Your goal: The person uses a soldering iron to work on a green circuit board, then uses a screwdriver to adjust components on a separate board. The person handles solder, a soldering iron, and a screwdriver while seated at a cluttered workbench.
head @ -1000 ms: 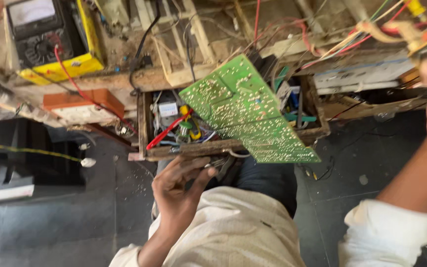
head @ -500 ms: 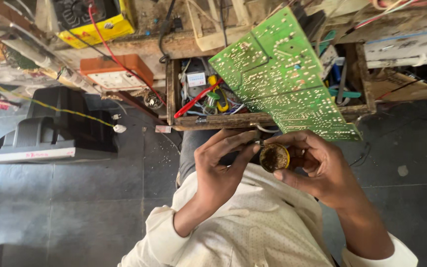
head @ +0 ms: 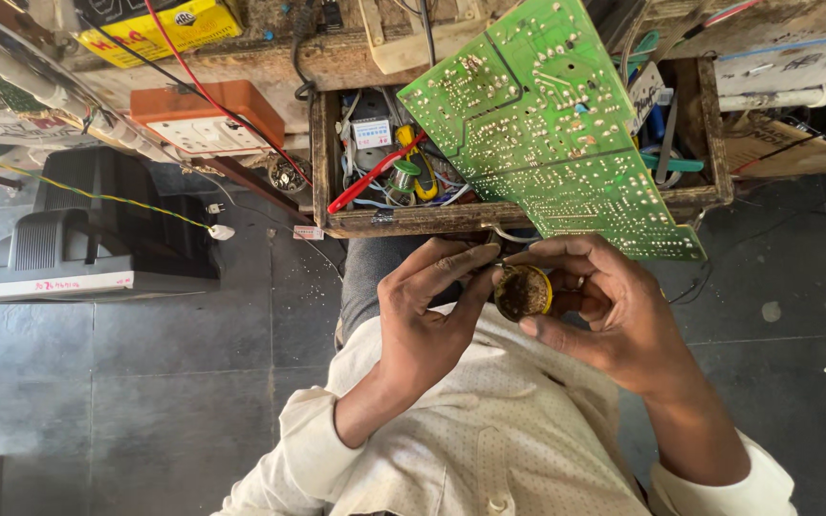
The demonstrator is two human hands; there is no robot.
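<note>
Electronics repair workshop. Large green circuit board (head: 552, 124) propped over a wooden tray (head: 322, 153) crammed with wires, solder spool and small tools. Yellow multimeter (head: 160, 24) and orange socket box (head: 207, 117) along the cluttered tabletop edge. Black TV casing (head: 78, 229) on the grey tiled floor (head: 145, 382).

Head view, looking down. At centre, the right hand (head: 614, 315) cups a small round tin (head: 524, 291) with dark, crusted contents, possibly flux; the left hand (head: 423, 315) pinches a thin tool at its rim. Above, a green circuit board (head: 547, 124) leans on a wooden tray (head: 413, 220) of wires. An orange socket box (head: 207, 117) sits upper left.
</note>
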